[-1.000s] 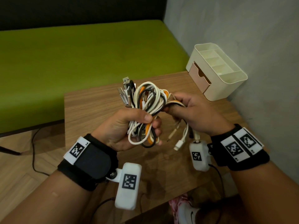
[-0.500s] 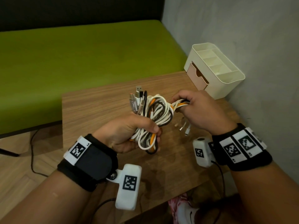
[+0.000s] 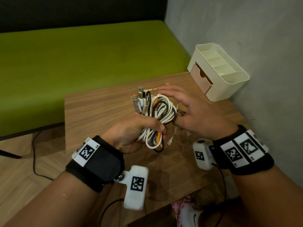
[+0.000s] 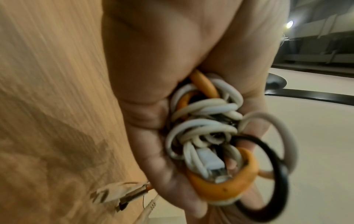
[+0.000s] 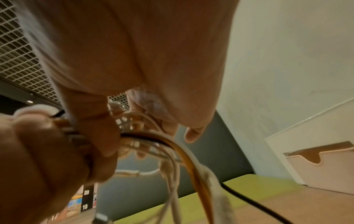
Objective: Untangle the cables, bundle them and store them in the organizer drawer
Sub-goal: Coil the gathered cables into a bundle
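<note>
Above table (image 3: 105, 110): cables (image 3: 157, 115) upright, USB plugs up, L hand (image 3: 131, 133) fisted round; R hand (image 3: 193, 115) splayed alongside.

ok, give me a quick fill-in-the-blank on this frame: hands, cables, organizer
1. The cable bundle is gripped in the person's ____ hand.
2. Besides white and black, the bundle contains a cable coloured ____.
3. The organizer stands on the wooden table next to the ____.
4. The right hand has its fingers ____ beside the bundle.

Missing words: left; orange; wall; spread open
</note>
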